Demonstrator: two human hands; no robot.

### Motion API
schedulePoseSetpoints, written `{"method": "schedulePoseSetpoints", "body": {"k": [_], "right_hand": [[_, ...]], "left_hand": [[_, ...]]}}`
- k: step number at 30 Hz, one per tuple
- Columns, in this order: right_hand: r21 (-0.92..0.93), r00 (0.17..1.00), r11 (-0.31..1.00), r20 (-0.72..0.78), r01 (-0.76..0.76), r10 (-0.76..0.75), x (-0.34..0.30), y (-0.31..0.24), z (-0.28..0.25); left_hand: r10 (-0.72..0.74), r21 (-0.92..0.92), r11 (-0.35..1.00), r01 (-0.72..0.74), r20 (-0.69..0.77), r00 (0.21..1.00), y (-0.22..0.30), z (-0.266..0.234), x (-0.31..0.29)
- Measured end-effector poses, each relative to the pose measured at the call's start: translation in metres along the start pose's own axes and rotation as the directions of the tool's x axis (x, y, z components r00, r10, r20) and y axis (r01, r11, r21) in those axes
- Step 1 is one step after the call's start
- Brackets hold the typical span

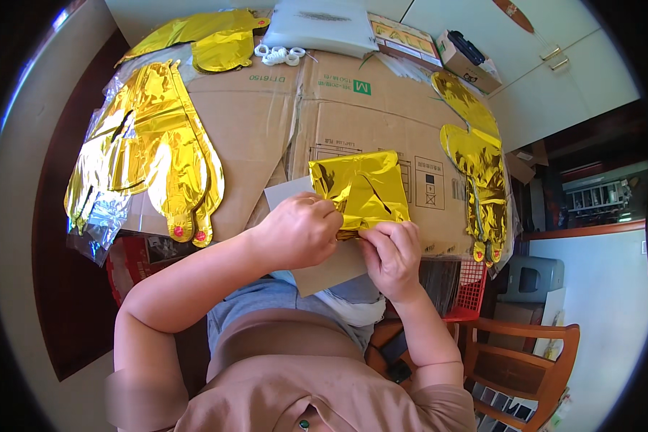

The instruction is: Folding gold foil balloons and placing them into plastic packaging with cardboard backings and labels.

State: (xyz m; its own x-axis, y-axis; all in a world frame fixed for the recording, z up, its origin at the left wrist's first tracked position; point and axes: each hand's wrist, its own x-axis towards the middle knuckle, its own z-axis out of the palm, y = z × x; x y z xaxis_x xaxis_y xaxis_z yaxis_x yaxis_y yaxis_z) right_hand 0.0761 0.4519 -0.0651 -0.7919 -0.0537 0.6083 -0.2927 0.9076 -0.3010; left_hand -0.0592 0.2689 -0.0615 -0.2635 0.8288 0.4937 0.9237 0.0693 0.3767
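Observation:
A gold foil balloon, folded into a rough square, lies at the table's near edge with a grey card beneath it. My left hand is closed at the foil's left edge, knuckles up. At the near right corner, my right hand pinches the folded edge between thumb and fingers. What lies inside the left fingers is partly hidden. Flat gold foil balloons with red-marked tails are stacked on clear plastic at the left. Another gold foil balloon is spread at the right edge.
Flattened cardboard covers the table. Along the back are more gold foil, white ribbon rolls, a stack of clear plastic bags and a small carton. A wooden chair and red basket stand at the right.

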Motion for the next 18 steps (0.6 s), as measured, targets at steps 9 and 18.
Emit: {"method": "schedulePoseSetpoints", "body": {"k": [9, 18], "right_hand": [[-0.203, 1.0, 0.979, -0.005, 0.016, -0.017, 0.006, -0.006, 0.007], [-0.13, 0.995, 0.988, 0.062, 0.087, -0.08, 0.001, -0.015, 0.002]], "left_hand": [[-0.121, -0.12, 0.985, 0.124, 0.028, 0.992, -0.004, -0.007, 0.004], [-0.099, -0.123, 0.987, 0.1, 0.017, 0.995, -0.006, -0.007, 0.004]]}}
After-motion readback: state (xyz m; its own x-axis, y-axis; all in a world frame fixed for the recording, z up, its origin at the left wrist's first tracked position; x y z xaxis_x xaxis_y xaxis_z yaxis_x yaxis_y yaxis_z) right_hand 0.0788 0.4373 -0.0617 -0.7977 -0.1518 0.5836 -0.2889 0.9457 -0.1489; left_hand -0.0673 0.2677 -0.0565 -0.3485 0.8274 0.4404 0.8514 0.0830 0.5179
